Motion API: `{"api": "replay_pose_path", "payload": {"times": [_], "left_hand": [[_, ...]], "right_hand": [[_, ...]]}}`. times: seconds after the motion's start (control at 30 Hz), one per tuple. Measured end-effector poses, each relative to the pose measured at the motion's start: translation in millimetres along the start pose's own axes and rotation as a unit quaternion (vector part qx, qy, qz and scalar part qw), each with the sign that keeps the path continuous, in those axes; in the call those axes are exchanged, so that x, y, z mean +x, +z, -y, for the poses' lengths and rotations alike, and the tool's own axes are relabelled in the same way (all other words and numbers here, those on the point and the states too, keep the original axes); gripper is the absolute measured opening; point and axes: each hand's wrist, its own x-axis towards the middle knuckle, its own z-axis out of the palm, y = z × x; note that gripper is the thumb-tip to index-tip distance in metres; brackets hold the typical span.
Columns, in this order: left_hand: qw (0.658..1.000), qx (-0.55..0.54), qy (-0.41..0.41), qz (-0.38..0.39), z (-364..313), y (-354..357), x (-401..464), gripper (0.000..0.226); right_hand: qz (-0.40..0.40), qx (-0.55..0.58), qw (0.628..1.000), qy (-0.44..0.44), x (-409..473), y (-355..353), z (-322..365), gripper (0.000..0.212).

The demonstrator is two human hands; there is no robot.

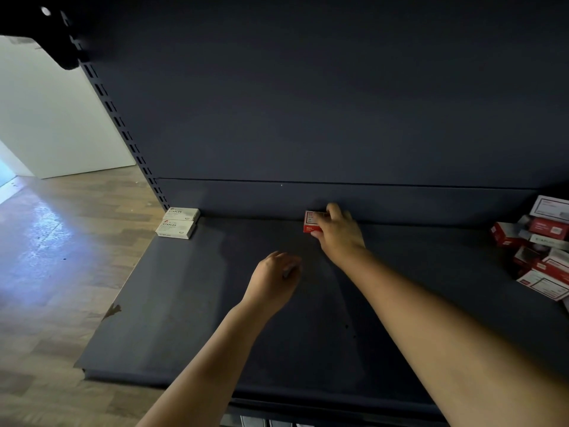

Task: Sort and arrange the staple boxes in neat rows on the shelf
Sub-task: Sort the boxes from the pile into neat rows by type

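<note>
- Presently, right hand [337, 229] grips red staple box [310, 221] at the shelf [184, 303] rear, against the back panel [308, 103].
- Left hand [274, 280] hovers, loosely curled, holding nothing.
- Two white staple boxes [178, 222] sit rear-left; mixed pile [542, 248] far right.

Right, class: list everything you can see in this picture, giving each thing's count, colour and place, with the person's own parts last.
White staple boxes: two, white, back left corner of shelf, one in front of the other.
Red staple box: one, red and white, back middle, against the back panel.
Pile of staple boxes: count unclear, red and white, jumbled at right edge.
Shelf: one, dark blue-grey.
Floor: wood-look, left.
Right hand: grips the red staple box.
Left hand: loosely curled, holds nothing, above the shelf's middle.
</note>
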Motion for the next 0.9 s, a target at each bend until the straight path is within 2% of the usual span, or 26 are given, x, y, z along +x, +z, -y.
{"api": "replay_pose_path", "payload": {"times": [0.23,0.33,0.53,0.63,0.7,0.8,0.9], "left_hand": [[0.999,0.039,0.030,0.007,-2.2,2.8,3.7,0.020],[0.998,0.058,0.032,0.021,0.9,2.6,3.8,0.019],[0.990,0.118,0.063,0.033,6.1,-2.0,1.5,0.020],[0.985,0.145,0.079,0.040,6.2,-1.9,-1.4,0.022],[0.981,0.168,0.084,0.052,4.5,0.5,-2.8,0.023],[0.974,0.195,0.098,0.067,-12.6,10.7,-0.5,0.024],[0.965,0.221,0.134,0.054,-41.4,33.7,0.8,0.030]], "right_hand": [[0.041,0.062,0.997,-0.016,6.0,-4.2,-2.1,0.042],[0.047,0.041,0.998,-0.023,5.1,-3.4,-8.2,0.046],[0.013,-0.063,0.997,0.051,4.7,-4.6,-6.6,0.048],[0.014,-0.039,0.996,0.082,-1.0,-8.9,-1.1,0.053],[-0.025,-0.005,0.996,0.086,-16.0,-11.4,-1.9,0.056],[-0.091,0.039,0.994,0.043,-56.2,-13.3,-10.5,0.051],[-0.075,0.046,0.995,0.037,-99.5,-16.8,-31.9,0.049]]}}
